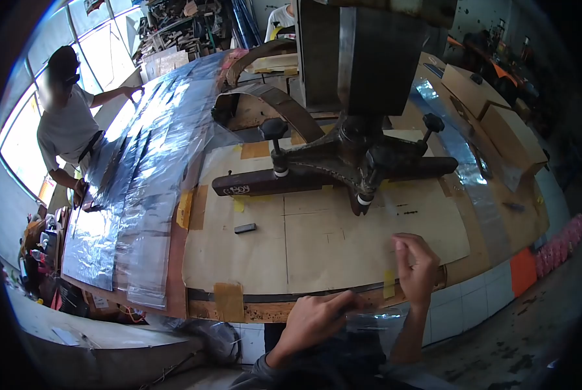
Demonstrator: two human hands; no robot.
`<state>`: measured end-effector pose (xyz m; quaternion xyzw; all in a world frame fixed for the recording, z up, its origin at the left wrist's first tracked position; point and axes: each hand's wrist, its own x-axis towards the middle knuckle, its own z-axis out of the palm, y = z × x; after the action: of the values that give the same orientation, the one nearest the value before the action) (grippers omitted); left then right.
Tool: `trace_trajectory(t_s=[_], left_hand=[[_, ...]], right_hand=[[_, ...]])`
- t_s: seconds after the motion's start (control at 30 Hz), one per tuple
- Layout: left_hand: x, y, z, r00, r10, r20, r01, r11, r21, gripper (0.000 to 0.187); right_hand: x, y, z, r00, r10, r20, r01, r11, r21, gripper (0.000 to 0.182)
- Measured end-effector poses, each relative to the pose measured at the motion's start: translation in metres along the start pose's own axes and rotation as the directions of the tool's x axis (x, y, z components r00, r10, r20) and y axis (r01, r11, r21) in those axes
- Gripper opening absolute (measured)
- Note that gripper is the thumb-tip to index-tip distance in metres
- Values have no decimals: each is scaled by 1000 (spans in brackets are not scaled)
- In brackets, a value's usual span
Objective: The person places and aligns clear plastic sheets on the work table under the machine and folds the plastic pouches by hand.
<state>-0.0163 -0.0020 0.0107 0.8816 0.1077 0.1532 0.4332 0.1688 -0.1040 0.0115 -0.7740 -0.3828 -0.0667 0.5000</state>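
At the front edge of the table, my left hand [314, 323] is curled with its knuckles up, its index fingertip smeared by motion and its other fingertips hidden. My right hand [419, 268] is raised over the right front of a pale board [239, 260], thumb and bent fingers close together in a pinch. What sits between those fingers is too small to name. Shiny clear plastic [375, 318] shows between my wrists. Pencil lines mark the board, and a small dark block [245, 228] lies on its left part. Yellow tape [229, 301] covers part of the front edge.
A heavy three-armed metal stand [343, 153] rises over the board, with a dark bar [252, 183] under its arms. Plastic-covered sheets [148, 195] spread along the left. A person [73, 123] stands there, hands at the sheets. Cardboard boxes [512, 140] occupy the right side.
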Motion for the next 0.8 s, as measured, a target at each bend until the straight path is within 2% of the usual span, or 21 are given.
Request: trace_trajectory(t_s=[0.03, 0.1, 0.13, 0.8], left_hand=[[1, 0, 0, 1000, 3, -2, -3, 1000, -8, 31], [3, 6, -2, 999, -51, 7, 51, 998, 38, 19], [3, 8, -3, 997, -78, 8, 77, 995, 61, 15], [3, 10, 0, 991, -131, 11, 130, 989, 68, 15]], right_hand=[[0, 1, 1, 996, -77, 42, 79, 996, -43, 9], [1, 3, 1, 965, -222, 140, 239, 964, -119, 8], [0, 4, 3, 965, -219, 144, 236, 964, -119, 8], [0, 5, 4, 959, -227, 170, 253, 955, -151, 12]])
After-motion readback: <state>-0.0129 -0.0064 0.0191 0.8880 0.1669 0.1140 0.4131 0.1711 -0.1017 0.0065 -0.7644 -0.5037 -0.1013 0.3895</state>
